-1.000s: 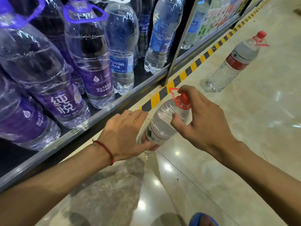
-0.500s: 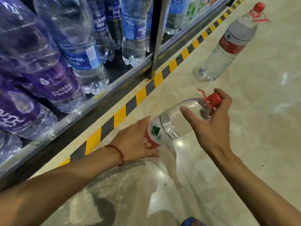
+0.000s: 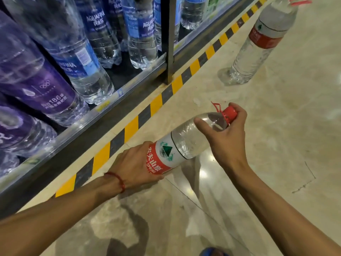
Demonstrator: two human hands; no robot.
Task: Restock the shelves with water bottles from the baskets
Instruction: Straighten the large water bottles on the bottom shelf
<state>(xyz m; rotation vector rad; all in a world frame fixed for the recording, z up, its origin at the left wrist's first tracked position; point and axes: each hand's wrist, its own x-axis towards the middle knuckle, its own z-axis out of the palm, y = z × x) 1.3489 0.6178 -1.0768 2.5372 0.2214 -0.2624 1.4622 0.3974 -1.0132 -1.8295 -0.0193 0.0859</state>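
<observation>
Head view, lower centre: the clear plastic water bottle with red cap and label (image 3: 186,143) lies tilted, left hand (image 3: 132,163) curled round its base, right hand (image 3: 228,137) pinching its neck and cap. Best stand it upright before sliding it onto the metal shelf (image 3: 73,124), upper left. Left fingertips hidden, probably wrapped beneath.

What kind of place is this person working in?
Probably a supermarket aisle: a low shelf packed with labelled water bottles, striped tape along its foot, and a red-capped bottle gripped by the left hand and right hand.
</observation>
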